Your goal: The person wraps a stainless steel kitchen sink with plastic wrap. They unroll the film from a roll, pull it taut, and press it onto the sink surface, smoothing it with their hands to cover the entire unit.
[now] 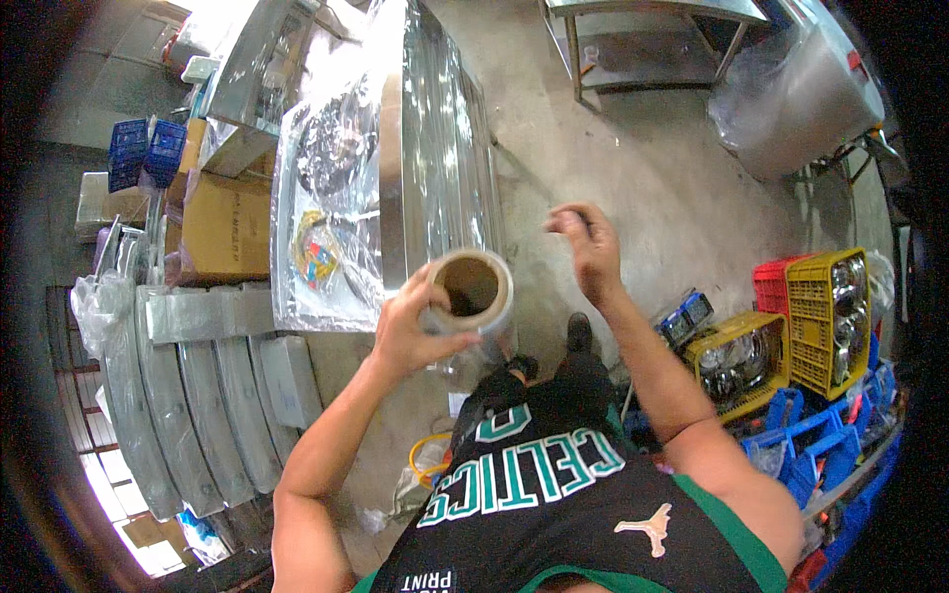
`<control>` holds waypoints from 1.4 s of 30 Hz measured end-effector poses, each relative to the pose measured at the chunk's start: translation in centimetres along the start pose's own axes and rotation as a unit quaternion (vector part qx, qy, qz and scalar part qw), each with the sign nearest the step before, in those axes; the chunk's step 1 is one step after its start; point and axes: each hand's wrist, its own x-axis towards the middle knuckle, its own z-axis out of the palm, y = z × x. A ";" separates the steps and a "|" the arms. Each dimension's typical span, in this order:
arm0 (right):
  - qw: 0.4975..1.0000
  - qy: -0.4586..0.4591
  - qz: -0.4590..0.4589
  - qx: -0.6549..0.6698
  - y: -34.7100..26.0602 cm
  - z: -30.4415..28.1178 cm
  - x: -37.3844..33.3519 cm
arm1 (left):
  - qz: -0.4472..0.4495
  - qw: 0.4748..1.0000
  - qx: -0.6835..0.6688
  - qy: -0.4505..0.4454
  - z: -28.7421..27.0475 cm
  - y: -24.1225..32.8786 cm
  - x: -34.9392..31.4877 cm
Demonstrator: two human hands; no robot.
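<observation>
My left hand (410, 321) grips a roll of clear stretch film (474, 282) around its side, with the hollow cardboard core facing up. The roll is close to the near right corner of a large stainless-steel unit (393, 148) covered in shiny clear film. On the unit's top lies a small bag of coloured parts (318, 259) under the plastic. Over the floor to the right, my right hand (591, 247) is raised with its fingers curled inward. Whatever may be between those fingers is hidden or too fine to see.
Several film-wrapped long panels (183, 395) stack at left, beside a cardboard box (227, 227). Yellow crates (825, 316) with metal parts and blue bins (820, 450) stand at right. A steel table (643, 69) and a wrapped metal unit (806, 99) are farther off.
</observation>
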 end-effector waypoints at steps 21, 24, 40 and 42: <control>0.743 0.046 0.496 0.446 35.4 7.2 -9.2 | -0.039 0.983 0.158 -0.084 -3.0 8.4 -0.1; 0.761 0.095 0.462 0.445 33.5 4.6 -4.0 | -0.021 0.965 0.262 -0.029 -1.9 11.3 1.7; 0.839 0.013 0.475 0.266 25.0 0.0 13.7 | 0.145 0.942 0.295 0.069 -7.0 2.6 10.5; 0.829 0.028 0.499 0.249 24.3 -2.0 16.6 | 0.079 0.954 0.280 0.068 -7.4 2.0 12.6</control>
